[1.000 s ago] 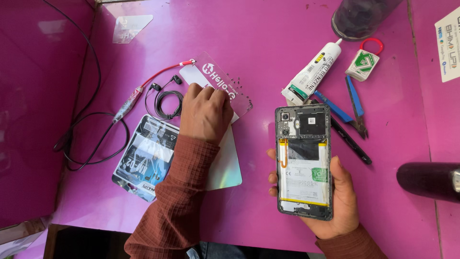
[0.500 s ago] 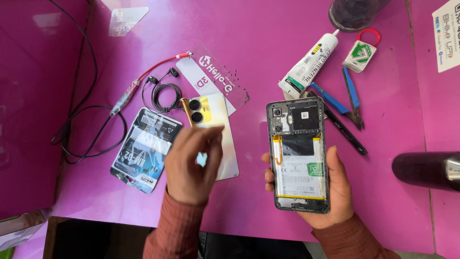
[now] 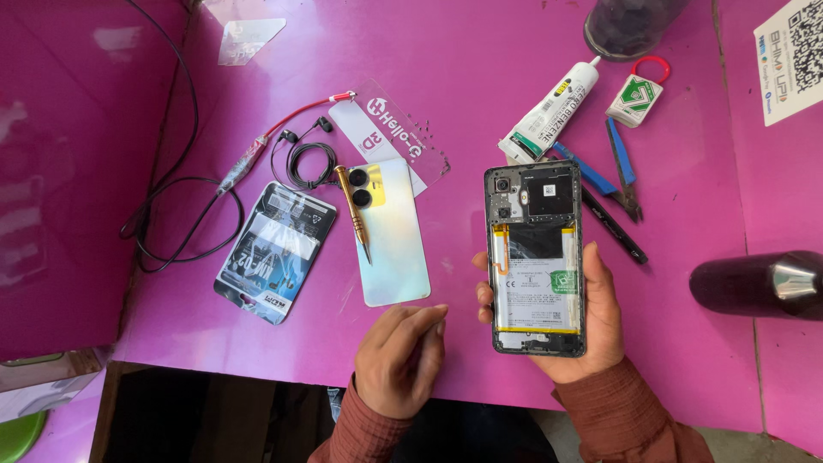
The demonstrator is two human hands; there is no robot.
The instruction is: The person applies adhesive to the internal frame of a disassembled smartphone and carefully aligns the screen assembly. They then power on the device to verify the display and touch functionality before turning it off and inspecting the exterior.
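Right hand (image 3: 576,330) cradles an opened black smartphone (image 3: 537,257), back removed, battery and board exposed, above the magenta bench (image 3: 480,77). Left hand (image 3: 399,360), fingertips pinched together, possibly on a tiny screw. A loosened grip could drop the phone; small parts could roll off.
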